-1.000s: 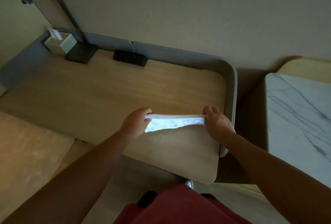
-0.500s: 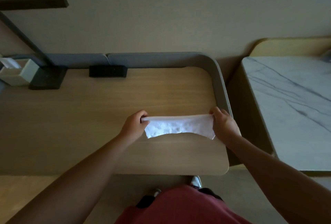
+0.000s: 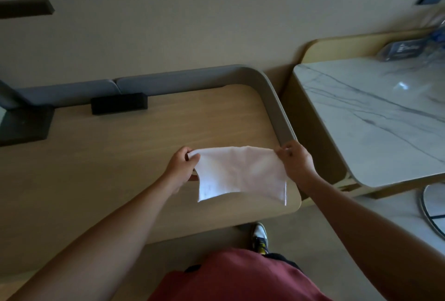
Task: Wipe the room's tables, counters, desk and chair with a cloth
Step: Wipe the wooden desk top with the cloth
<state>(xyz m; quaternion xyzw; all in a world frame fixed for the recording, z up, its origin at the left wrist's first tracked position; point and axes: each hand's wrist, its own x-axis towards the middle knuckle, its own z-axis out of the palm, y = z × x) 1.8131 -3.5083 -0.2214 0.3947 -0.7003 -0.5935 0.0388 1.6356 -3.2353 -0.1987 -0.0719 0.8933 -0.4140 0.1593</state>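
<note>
Fingers: your left hand [image 3: 180,169] curls its fingers and thumb round the upper left corner of the white cloth [image 3: 237,172]; your right hand [image 3: 296,161] pinches the upper right corner between thumb and fingertips. Both hands grasp the cloth and nothing else.

Cloth: one piece, spread between your hands, top edge stretched roughly level, lower part hanging loose with the right lower corner dropping lowest. It hangs over the near right corner of the desk; whether it touches the surface cannot be told.

Desk [image 3: 101,168]: light wood top, rounded corners, grey raised rim [image 3: 269,98] running along the far edge and down the right side. Your right hand sits just beside the rim's near end.

On the desk, at 10 o'clock from the cloth: one black rectangular box [image 3: 119,106] against the rim. Farther toward 9 o'clock: one dark lamp base [image 3: 24,124].

At 2 o'clock from the cloth: one marble-topped table [image 3: 375,120], apart from the desk, with blurred blue-labelled items at its far edge.

At 6 o'clock: your red garment [image 3: 236,276] and one shoe [image 3: 259,237] on the floor.
</note>
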